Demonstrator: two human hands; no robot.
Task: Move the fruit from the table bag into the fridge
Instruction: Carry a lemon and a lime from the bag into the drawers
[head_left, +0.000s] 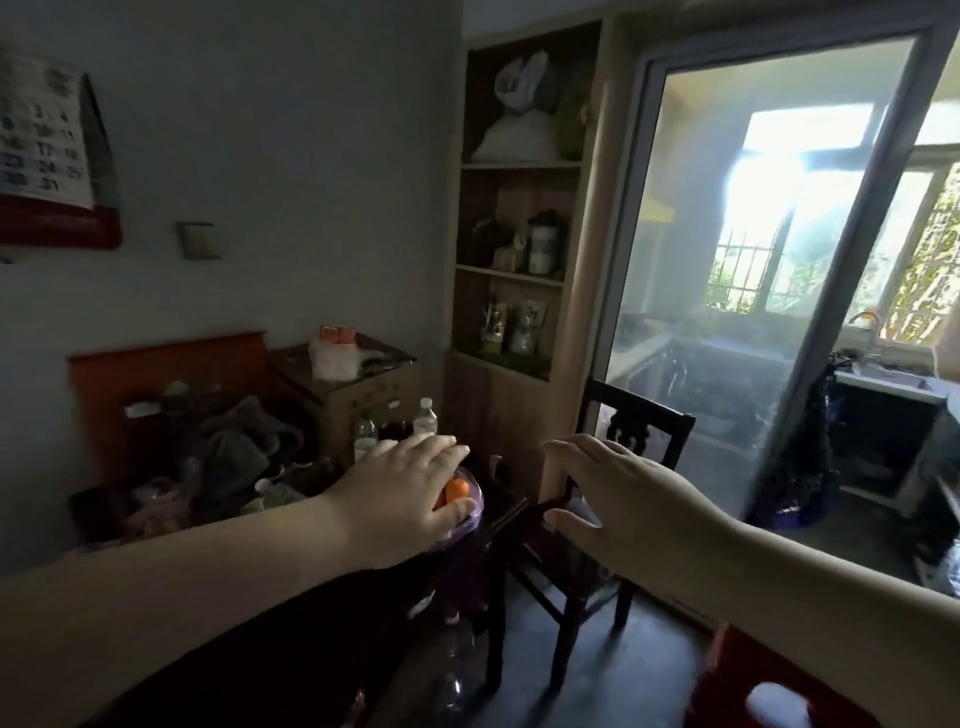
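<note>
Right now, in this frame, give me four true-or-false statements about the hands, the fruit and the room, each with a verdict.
1. The left hand is over the orange fruit in the bag. True.
2. The right hand holds a bottle. False: it is empty, fingers spread, above the chair.
3. A calendar hangs on the wall. True.
4. The fridge stands open in view. False: no fridge shows.

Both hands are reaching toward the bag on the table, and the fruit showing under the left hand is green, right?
Not quite: the head view shows orange fruit, not green. The rest stands: the left hand is over the bag on the table, and the open right hand reaches in beside it.
</note>
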